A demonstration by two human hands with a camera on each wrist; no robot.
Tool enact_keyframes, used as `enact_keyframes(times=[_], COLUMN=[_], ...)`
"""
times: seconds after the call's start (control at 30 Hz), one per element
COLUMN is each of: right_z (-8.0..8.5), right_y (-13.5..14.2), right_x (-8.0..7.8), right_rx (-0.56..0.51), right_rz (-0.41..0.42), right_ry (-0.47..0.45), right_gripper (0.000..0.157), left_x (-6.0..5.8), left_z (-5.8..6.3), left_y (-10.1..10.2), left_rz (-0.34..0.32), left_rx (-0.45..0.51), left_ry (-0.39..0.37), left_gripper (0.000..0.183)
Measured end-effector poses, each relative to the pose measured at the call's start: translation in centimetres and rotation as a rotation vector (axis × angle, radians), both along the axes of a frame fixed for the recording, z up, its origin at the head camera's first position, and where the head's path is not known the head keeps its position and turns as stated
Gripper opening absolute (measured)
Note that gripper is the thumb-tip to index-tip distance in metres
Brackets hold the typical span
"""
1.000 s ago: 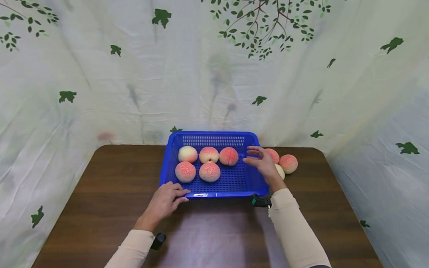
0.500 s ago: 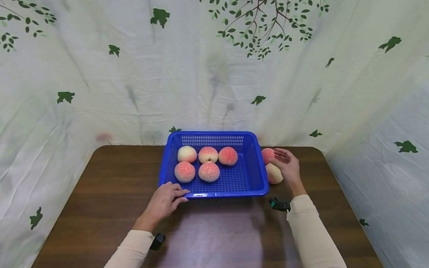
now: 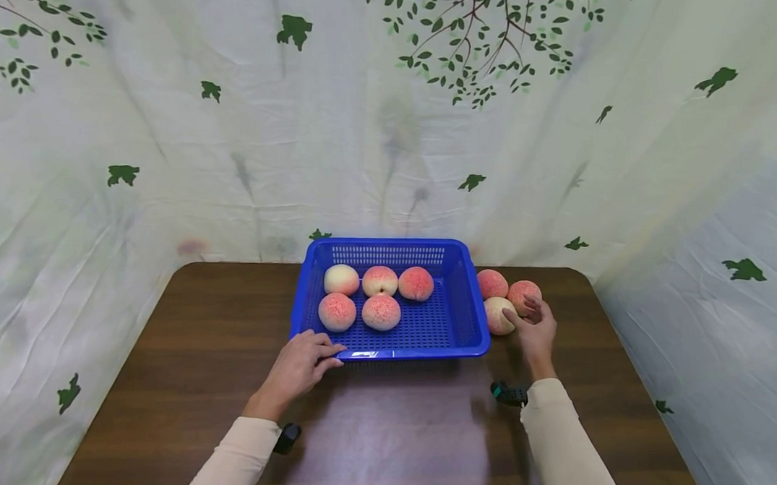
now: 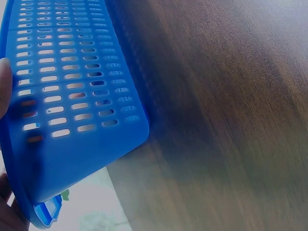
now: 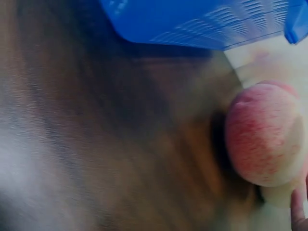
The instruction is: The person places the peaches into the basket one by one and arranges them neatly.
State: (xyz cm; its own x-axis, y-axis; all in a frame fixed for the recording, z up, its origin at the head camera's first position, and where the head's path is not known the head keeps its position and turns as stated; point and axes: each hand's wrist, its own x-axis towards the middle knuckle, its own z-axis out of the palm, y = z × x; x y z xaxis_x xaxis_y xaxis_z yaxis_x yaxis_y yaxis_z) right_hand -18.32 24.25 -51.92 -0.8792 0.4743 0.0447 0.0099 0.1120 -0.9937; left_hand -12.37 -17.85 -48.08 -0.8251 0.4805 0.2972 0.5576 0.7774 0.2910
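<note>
In the head view my left hand (image 3: 298, 367) grips the near left rim of a blue plastic basket (image 3: 426, 353). Its thumb (image 4: 4, 86) lies against the basket's slotted outer wall in the left wrist view. Several peaches sit inside, among them a red one (image 3: 416, 284) nearest the basket's right part. Three more are on the table just right of the basket: a red peach (image 3: 492, 283), a right-hand peach (image 3: 522, 293) and a pale peach (image 3: 499, 316). My right hand (image 3: 539, 337) is at these last two, fingertips overlapping the right-hand one and thumb beside the pale one.
The brown wooden table (image 3: 192, 367) has rounded far corners. Behind it and along both sides hangs a pale curtain (image 3: 358, 142) printed with leaves and branches. The basket's far rim (image 3: 388, 238) is close to the table's back edge.
My right hand has gone from above the basket's right side, out over the red peach, then nearer to me beside the right-hand and pale peaches. The left hand stays on the rim.
</note>
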Motion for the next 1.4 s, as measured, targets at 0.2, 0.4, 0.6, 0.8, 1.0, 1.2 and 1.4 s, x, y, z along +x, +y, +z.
enact_keyframes(times=[0.2,0.4,0.6,0.8,1.0,1.2,1.4], right_z=[-1.8,-3.3,-4.0,-4.3,-4.3,-3.8,-2.5], right_y=[-0.7,-1.5,-2.2,-2.3,-2.0,-1.0,0.0], right_x=[0.3,0.3,-0.1,-0.7,-0.8,-0.2,0.4], right_rx=[-0.005,-0.021,-0.059,-0.035,0.006,-0.012,0.01], right_rz=[-0.056,-0.046,-0.021,-0.011,0.001,0.023,0.039], right_ry=[-0.025,-0.083,-0.075,-0.055,-0.093,-0.106,-0.125], right_gripper=[0.063,0.063,0.07,0.073,0.074,0.073,0.072], left_x=[0.0,-0.1,-0.2,-0.3,-0.1,-0.2,-0.1], left_z=[-0.1,-0.2,-0.1,0.1,-0.2,-0.3,-0.4], left_y=[0.0,-0.1,0.0,0.1,0.0,0.0,-0.1], left_rz=[-0.004,-0.018,-0.02,-0.009,-0.008,-0.01,-0.044], left_rx=[0.007,0.018,0.021,-0.004,-0.003,0.002,0.046], left_ry=[0.019,0.034,0.042,0.021,0.026,0.04,0.102], left_gripper=[0.027,0.027,0.027,0.028,0.028,0.028,0.026])
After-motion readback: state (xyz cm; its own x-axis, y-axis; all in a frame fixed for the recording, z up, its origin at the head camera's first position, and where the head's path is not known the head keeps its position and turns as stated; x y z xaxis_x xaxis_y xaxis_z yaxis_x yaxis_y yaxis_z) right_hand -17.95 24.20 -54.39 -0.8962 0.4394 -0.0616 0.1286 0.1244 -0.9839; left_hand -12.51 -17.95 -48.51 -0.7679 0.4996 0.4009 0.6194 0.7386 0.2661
